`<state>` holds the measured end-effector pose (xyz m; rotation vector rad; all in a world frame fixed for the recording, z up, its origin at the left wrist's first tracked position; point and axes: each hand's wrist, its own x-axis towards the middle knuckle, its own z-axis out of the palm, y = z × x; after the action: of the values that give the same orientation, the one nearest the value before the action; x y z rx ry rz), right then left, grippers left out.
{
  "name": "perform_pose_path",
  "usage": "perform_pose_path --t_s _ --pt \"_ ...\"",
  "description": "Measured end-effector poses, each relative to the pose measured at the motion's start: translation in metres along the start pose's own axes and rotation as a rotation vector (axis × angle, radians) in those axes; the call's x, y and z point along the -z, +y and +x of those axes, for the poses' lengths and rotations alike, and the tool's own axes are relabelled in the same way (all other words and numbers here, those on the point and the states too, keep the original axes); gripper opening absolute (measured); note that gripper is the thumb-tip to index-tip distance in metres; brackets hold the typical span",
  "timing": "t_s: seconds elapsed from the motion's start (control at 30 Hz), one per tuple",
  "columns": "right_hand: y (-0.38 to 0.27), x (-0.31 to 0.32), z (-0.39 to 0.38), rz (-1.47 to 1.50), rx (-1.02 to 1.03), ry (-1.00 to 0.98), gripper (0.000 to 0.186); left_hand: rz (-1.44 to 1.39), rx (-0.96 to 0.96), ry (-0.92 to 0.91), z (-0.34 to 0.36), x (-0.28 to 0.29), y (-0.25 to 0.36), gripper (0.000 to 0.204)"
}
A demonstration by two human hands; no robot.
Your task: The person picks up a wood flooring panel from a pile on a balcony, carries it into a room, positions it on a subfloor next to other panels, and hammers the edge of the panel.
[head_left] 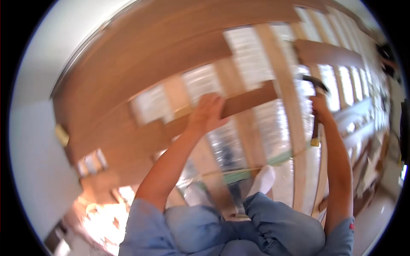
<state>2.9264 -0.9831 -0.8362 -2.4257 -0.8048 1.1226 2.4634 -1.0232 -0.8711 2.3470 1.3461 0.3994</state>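
My left hand [208, 112] grips a narrow brown wooden plank [250, 101] that lies across pale wooden battens [292, 123] over shiny foil sheeting [225, 145]. The plank's left part is beside other brown boards [141, 141]. To the right, my right hand [319, 106] holds a hammer [314, 81] by its dark handle, with the curved head up. My two feet in white socks [262, 180] rest below, between the hands.
Brown boards [149, 38] cover the floor toward the wall [36, 136] at back and left. A short board [329, 54] lies across battens at upper right. More planks [369, 175] are at far right, and a small yellowish block [62, 134] is by the left wall.
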Motion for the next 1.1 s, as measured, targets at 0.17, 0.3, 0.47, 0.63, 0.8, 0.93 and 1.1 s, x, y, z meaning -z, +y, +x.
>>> perform_pose_path --t_s 0.17,0.3,0.47,0.63,0.8,0.93,1.1 --pt "-0.004 -0.009 -0.007 -0.349 0.197 -0.32 0.015 -0.068 -0.055 0.14 -0.01 0.003 -0.005 0.057" --pt "-0.016 -0.005 -0.013 -0.298 0.215 -0.279 0.013 -0.045 -0.038 0.135 -0.01 0.003 -0.008 0.056" --pt "-0.014 -0.017 -0.019 0.004 0.054 -0.071 0.011 -0.054 -0.078 0.175 -0.013 -0.001 -0.011 0.056" --pt "-0.012 -0.018 -0.024 -0.379 0.221 -0.371 0.013 -0.046 -0.037 0.08 -0.021 0.002 -0.008 0.057" --pt "-0.013 -0.011 -0.019 -0.017 0.074 0.017 0.011 -0.049 -0.007 0.064 -0.011 0.002 -0.009 0.058" --pt "-0.013 -0.012 -0.022 -0.289 0.212 -0.429 0.018 -0.057 -0.028 0.096 -0.01 0.001 -0.008 0.059" --pt "-0.018 -0.007 -0.024 -0.362 0.242 -0.26 0.023 -0.022 -0.056 0.127 -0.014 0.0 -0.011 0.061"
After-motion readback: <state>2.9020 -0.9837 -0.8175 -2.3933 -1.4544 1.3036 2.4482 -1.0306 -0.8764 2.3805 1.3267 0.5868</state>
